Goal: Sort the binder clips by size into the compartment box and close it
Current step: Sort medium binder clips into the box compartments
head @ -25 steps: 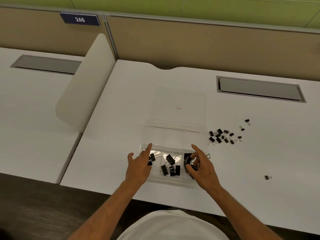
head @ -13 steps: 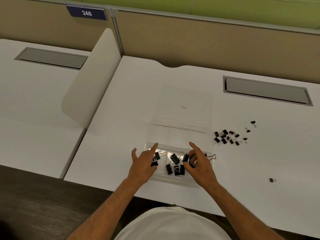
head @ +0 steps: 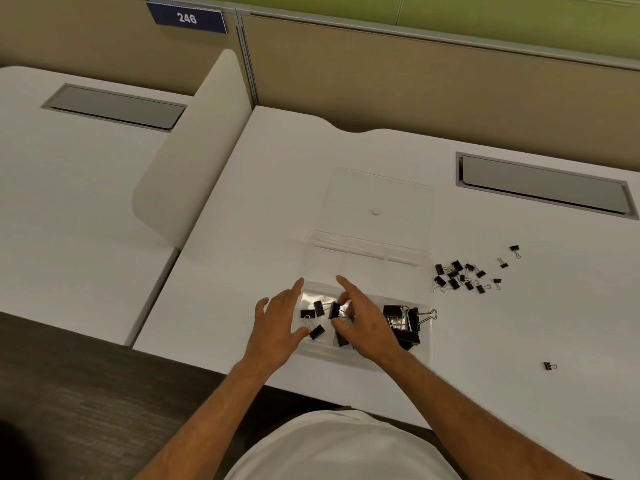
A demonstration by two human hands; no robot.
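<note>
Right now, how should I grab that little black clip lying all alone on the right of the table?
Probably pinch the lone clip across its black body from above. Its wire handles point right, flat on the table, and nothing crowds it.

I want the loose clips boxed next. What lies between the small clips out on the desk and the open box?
Nothing visible does. The cluster of small clips lies on bare desk just right of the compartment box, whose lid is folded back away from the person. Only the box's low right wall separates them.
</note>
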